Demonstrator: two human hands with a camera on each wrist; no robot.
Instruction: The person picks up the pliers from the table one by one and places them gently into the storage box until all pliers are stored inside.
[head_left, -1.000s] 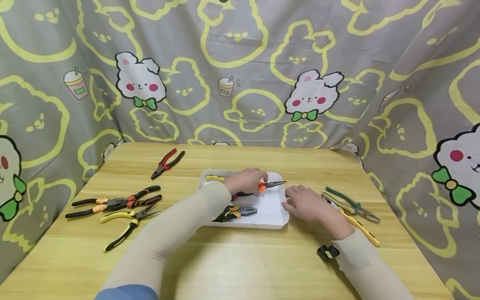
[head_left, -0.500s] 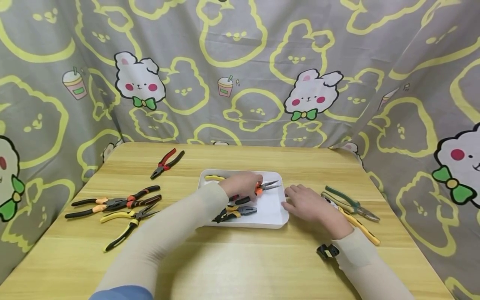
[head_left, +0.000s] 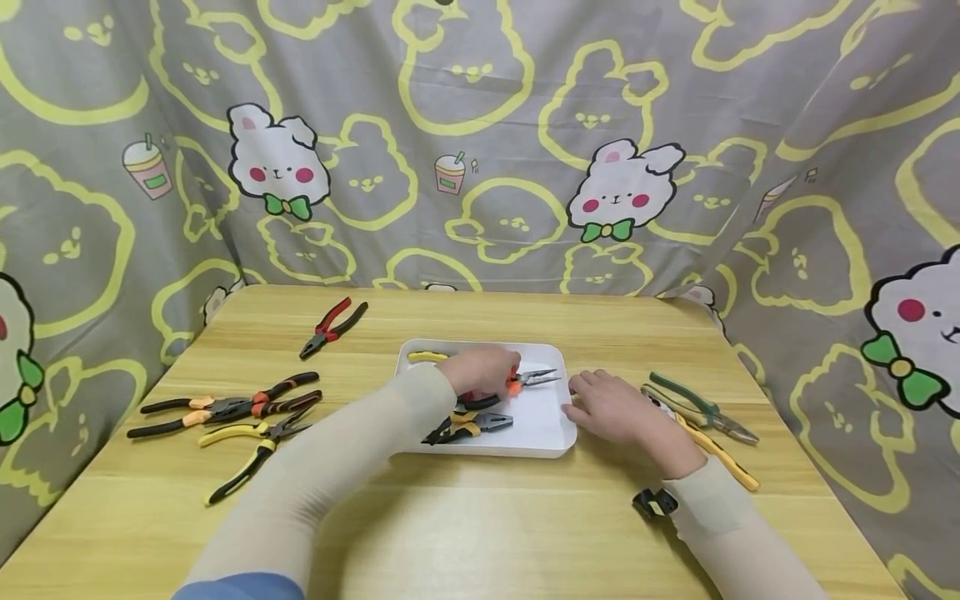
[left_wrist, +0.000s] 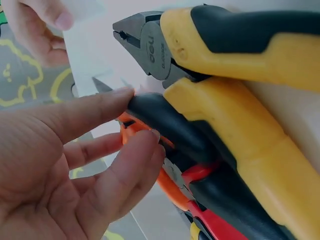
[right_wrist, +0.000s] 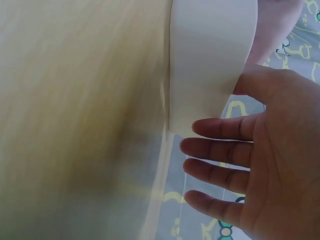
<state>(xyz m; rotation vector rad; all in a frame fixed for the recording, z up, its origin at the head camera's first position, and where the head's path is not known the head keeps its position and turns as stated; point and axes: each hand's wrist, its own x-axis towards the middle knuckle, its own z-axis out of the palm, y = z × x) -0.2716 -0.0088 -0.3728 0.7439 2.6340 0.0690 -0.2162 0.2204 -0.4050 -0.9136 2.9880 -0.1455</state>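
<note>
My left hand [head_left: 483, 371] is over the white tray [head_left: 551, 417], holding needle-nose pliers [head_left: 536, 378] with orange and black handles. Their jaws stand apart and point right. In the left wrist view, one fingertip presses the black handle [left_wrist: 165, 120] while other fingers lie around the orange one. Yellow-and-black combination pliers [head_left: 495, 422] lie in front of them in the tray. Red-and-black handles [left_wrist: 215, 220] show beneath, partly hidden. My right hand [head_left: 611, 406] is at the tray's right end, fingers extended, the thumb against its wall [right_wrist: 210, 55].
On the left lie red-and-black pliers [head_left: 330, 329], orange-and-black pliers [head_left: 225, 408] and yellow-and-black needle-nose pliers [head_left: 273, 431]. Green-handled pliers [head_left: 693, 398] and a yellow-handled tool [head_left: 723, 458] lie on the right, beside my right forearm. A patterned curtain [head_left: 510, 150] surrounds the table [head_left: 480, 517].
My left hand has shifted slightly left with the needle-nose pliers, whose jaws have spread from closed to open. My right hand has stayed at the tray's end.
</note>
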